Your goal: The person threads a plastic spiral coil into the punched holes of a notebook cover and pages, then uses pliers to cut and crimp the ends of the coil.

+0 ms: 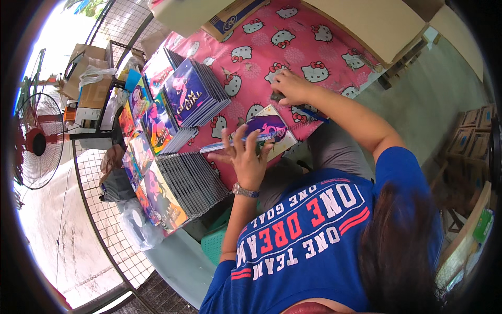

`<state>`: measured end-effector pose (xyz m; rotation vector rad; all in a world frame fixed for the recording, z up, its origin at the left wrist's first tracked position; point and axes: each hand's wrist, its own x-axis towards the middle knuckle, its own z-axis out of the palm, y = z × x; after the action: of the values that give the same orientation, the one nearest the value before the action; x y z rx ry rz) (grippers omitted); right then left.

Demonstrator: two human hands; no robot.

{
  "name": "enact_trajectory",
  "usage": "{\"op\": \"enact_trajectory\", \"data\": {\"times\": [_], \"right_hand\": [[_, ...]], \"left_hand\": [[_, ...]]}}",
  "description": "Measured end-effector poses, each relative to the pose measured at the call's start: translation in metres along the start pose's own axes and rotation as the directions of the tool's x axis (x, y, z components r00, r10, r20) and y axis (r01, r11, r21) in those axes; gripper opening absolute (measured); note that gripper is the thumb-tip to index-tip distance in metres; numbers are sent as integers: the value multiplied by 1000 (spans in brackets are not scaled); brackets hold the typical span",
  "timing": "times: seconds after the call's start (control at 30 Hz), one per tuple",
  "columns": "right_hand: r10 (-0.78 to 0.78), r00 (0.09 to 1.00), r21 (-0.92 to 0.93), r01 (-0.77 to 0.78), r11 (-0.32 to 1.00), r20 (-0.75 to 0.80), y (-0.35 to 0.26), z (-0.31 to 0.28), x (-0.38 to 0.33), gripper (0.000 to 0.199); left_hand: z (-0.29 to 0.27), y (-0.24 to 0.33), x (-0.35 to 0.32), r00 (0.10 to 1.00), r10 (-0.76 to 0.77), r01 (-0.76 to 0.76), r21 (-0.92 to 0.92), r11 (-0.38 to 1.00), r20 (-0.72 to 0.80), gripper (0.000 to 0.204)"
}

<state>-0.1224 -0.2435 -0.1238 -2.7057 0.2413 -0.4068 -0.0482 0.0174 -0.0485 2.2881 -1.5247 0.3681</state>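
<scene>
My left hand (246, 157) is spread wide, fingers splayed, palm down over the near edge of a purple-covered notebook (264, 128); fingertips touch or just clear its cover, and nothing is gripped. My right hand (290, 86) lies farther out on the tabletop, fingers curled down onto a small dark object (277, 96); whether it is pinched or only pressed, I cannot tell. The notebook lies flat on the pink cartoon-cat tablecloth (293, 36), between my two hands, with a blue pen (314, 114) just to its right. To the left, a fanned stack of notebooks (196, 91) with purple covers, then a row of colourful covers (138, 125) and a grey-edged stack (191, 180) nearer me. Beyond the tabletop's left edge: wire mesh rack (104, 220), standing fan (36, 141), cardboard boxes (86, 73).
</scene>
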Motion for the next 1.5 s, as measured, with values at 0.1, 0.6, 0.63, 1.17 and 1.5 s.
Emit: {"op": "enact_trajectory", "data": {"times": [0.1,0.6,0.63,1.17,1.5], "right_hand": [[-137,869,823,-385,417,476,-49,-55,9,37],[-385,847,927,-295,233,367,-74,-51,-7,50],[-285,847,807,-247,536,448,-72,-51,-5,50],[-402,804,893,-341,293,439,-78,-51,3,46],[-256,865,561,-35,827,432,-78,-36,34,45]], "left_hand": [[10,-13,-10,993,-97,90,-99,991,-71,33],[6,-19,-3,999,39,-33,-278,960,17,40],[5,-18,-3,999,46,-41,-284,958,13,41],[9,-22,-5,997,-10,-16,-322,946,-77,46],[7,-60,9,998,20,-36,-304,952,-57,43]]}}
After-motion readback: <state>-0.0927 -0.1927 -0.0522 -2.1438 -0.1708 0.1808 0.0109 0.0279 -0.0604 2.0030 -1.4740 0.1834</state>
